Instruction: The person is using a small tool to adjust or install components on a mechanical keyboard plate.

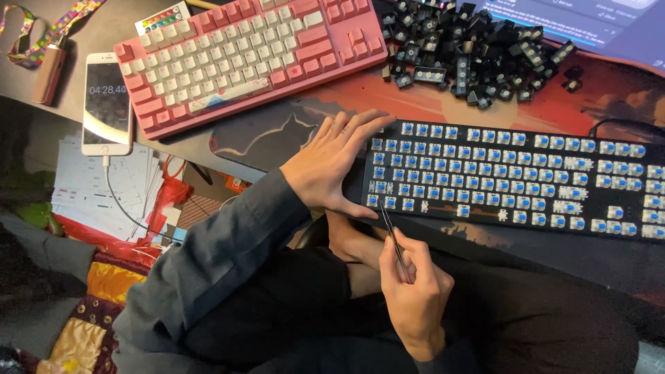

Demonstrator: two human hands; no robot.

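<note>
1. While the right hand (414, 291) pinches thin metal tweezers (392, 239) between closed fingers, their tips point at the lower left corner of the black keyboard (512, 176)
2. The left hand (331, 163) lies flat and open on the left edge of this keyboard, holding nothing
3. All the blue switches of the keyboard are bare, without caps
4. A heap of black keycaps (471, 52) lies behind it
5. A pink keyboard (242, 59) and a white phone (106, 104) are further to the left

L hand (331, 165) flat, fingers spread, palm down; R hand (414, 294) curled in pinch, thumb & fingers together.
</note>
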